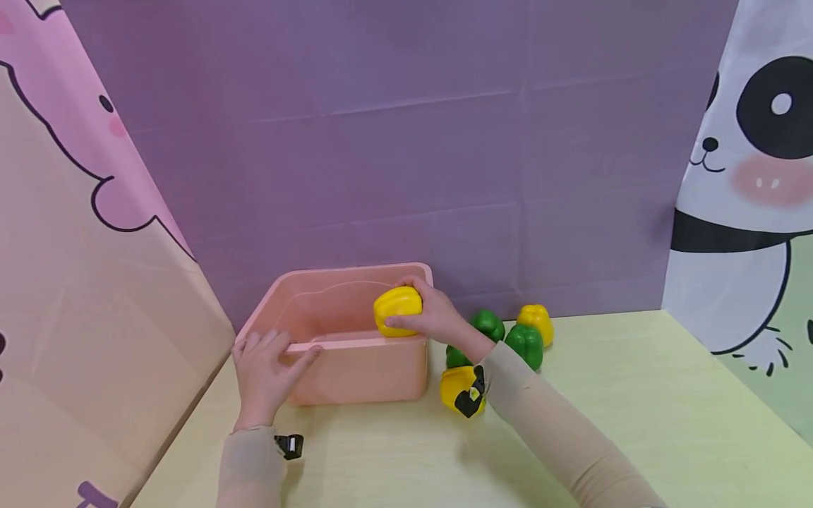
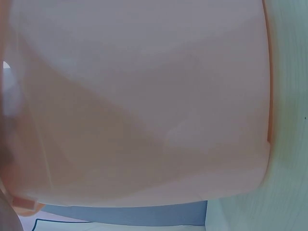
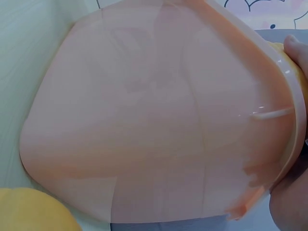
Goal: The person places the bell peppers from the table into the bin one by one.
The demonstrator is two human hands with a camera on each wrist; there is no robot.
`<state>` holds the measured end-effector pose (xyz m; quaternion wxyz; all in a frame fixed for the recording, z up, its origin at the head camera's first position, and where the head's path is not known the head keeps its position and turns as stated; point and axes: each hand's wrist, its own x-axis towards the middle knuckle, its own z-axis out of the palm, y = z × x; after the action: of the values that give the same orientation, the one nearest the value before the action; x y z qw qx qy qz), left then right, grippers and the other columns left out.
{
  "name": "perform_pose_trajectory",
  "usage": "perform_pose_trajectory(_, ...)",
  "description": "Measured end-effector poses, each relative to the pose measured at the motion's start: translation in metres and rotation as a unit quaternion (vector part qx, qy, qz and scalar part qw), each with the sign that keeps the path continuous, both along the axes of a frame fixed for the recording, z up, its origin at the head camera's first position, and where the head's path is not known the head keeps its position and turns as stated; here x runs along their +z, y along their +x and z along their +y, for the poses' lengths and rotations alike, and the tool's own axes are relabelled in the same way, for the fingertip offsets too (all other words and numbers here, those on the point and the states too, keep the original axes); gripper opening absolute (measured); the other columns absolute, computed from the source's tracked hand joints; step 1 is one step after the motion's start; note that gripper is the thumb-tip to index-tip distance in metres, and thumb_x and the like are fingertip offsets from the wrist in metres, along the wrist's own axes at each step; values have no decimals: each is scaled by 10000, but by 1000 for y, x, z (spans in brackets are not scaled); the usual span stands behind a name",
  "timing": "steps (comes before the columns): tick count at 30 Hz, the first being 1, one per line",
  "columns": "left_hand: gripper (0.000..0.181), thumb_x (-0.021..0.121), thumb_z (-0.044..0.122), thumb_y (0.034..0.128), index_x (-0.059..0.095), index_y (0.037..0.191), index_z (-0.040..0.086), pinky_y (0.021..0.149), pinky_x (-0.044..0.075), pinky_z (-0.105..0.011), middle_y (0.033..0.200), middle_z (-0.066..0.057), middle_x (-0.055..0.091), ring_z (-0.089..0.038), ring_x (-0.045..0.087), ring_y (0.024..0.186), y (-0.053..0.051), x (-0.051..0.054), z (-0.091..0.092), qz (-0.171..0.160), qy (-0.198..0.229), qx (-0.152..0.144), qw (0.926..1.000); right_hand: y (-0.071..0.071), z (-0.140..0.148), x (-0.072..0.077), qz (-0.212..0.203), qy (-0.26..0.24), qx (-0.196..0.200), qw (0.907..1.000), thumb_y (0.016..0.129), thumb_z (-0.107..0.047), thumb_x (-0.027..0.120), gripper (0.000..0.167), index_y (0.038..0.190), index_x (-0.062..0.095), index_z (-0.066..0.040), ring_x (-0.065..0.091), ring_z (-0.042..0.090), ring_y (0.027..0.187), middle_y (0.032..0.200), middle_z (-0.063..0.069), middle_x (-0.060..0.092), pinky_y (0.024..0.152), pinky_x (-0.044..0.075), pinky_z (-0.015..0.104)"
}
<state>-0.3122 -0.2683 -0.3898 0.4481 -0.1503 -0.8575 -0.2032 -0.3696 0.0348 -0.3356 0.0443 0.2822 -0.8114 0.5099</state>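
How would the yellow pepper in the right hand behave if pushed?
The yellow pepper would probably roll unevenly, given its rounded, lobed sides. Its shiny surface may feel slippery. It looks fairly firm: no dent shows where the right hand holds it.

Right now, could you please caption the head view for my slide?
Right hand holds a yellow pepper at the near rim of a pink bin, which the left hand grips.

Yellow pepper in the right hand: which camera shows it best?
Head view: the yellow pepper shows mostly uncovered in the right hand. Right wrist: only a sliver past the pink bin. Left wrist: none of it.
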Motion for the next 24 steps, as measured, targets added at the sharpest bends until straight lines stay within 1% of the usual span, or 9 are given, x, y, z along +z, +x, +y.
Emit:
perform_pose_trajectory(4, 412, 772, 489, 730, 520, 696, 165, 889, 220, -555, 687, 44, 477, -216, 357, 697, 0, 0, -1, -9, -24, 1, 10000, 1, -1, -2, 80, 197, -41, 9998, 781, -347, 795, 617, 1267, 457, -173, 585, 217, 845, 1004, 36, 585, 722, 514, 329)
perform_pose_trajectory(11, 396, 774, 485, 726, 559, 716, 153, 886, 227, -555, 718, 19, 532, -225, 378, 706, 0, 0, -1, 36, -23, -24, 10000, 2, -1, -2, 649, 782, 7, 9948, 758, -383, 807, 669, 1273, 469, -123, 572, 170, 827, 994, -8, 583, 725, 498, 317)
perform_pose_trajectory(19, 396, 777, 480, 723, 559, 725, 150, 888, 227, -557, 720, 24, 527, -221, 373, 711, 0, 0, -1, 24, -25, -22, 10000, 2, 0, 1, 758, 1143, 82, 9905, 769, -419, 787, 628, 1243, 477, -149, 573, 162, 792, 940, -28, 584, 696, 498, 309)
perform_pose_trajectory(22, 400, 777, 485, 722, 555, 721, 152, 883, 228, -554, 718, 27, 526, -220, 373, 708, 0, 0, -1, 40, -26, -21, 10000, -1, -1, 4, 810, 1421, 167, 9864, 774, -430, 781, 603, 1222, 481, -160, 569, 153, 786, 940, -36, 585, 688, 495, 300)
perform_pose_trajectory(24, 405, 774, 490, 720, 549, 715, 154, 876, 230, -548, 711, 31, 518, -219, 370, 704, 0, 0, -1, 53, -36, -11, 10000, -3, -3, 7, 884, 1631, 235, 9824, 777, -437, 776, 613, 1240, 485, -160, 565, 141, 806, 990, -43, 591, 701, 492, 290)
